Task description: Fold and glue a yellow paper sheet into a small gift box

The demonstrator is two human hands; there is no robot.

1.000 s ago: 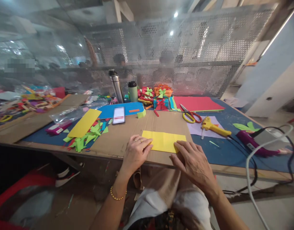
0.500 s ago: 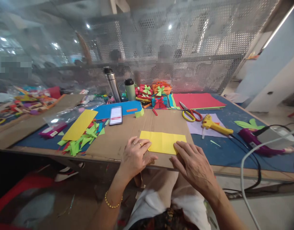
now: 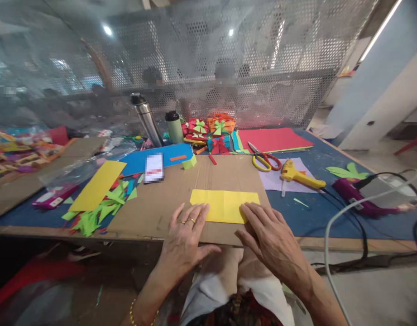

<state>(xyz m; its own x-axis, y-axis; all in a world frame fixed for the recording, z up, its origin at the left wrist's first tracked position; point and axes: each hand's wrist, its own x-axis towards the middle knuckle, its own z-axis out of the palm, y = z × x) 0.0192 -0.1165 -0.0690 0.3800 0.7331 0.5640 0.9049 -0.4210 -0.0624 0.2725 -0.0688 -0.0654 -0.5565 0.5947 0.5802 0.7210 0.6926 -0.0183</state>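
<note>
Resting fingertips at the left end of the yellow paper [image 3: 228, 206], the left hand [image 3: 186, 235] had its fingers loosely together, thumb apart. Right hand [image 3: 269, 231] sat at the right end, fingers together, thumb also apart. Paper lay on the cardboard sheet [image 3: 222, 174]. Glue gun [image 3: 305, 178] was right of the paper, scissors [image 3: 261, 154] beyond it to the right, green scraps [image 3: 89, 222] left.

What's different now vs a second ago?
The left hand has flattened out, its thumb swung away from its fingers toward the person. Nothing clearly picked up or released. The right hand is still on the right end of the yellow sheet; scissors and glue gun haven't moved on the table; the view shifted.
</note>
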